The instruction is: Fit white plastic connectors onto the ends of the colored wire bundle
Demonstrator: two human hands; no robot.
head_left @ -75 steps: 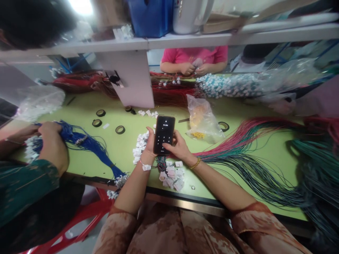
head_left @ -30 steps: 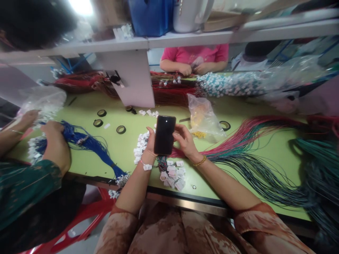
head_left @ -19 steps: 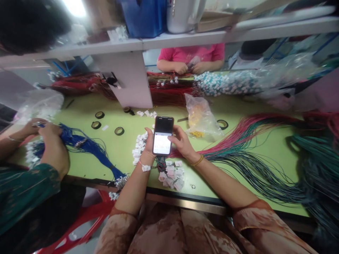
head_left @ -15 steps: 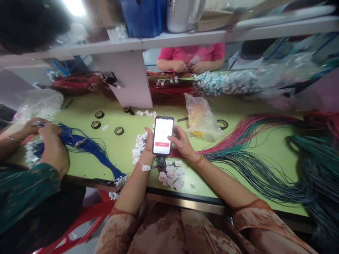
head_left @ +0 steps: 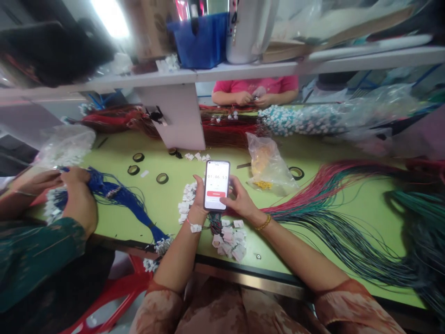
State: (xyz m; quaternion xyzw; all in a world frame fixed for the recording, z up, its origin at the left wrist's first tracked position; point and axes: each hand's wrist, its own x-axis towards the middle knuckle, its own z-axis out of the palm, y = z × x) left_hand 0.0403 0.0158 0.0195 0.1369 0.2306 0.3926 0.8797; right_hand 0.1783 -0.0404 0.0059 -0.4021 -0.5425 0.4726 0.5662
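A smartphone [head_left: 217, 184] is held upright over the table, its lit screen showing a row of digits above a red button. My left hand [head_left: 199, 197] grips its left side and lower edge, the thumb pointing up along the side. On the right side, my right hand [head_left: 241, 200] closes round the phone, with its thumb over the lower part of the screen. Below the phone lie white connectors [head_left: 229, 243] on dark wires, and more white connectors [head_left: 187, 202] are to the left. Fingers behind the phone are hidden.
Long red, green and black wires [head_left: 313, 218] spread to the right. A bag of yellow parts [head_left: 267, 162] and tape rolls [head_left: 162, 178] lie beyond. At left, a co-worker's hands [head_left: 74, 181] handle blue wires [head_left: 121, 199]. A shelf [head_left: 215, 73] crosses above the table.
My right thumb has moved down from the screen's right edge to its lower part. Large digits now show on the screen. The whole view has shifted slightly, with things appearing lower and farther right.
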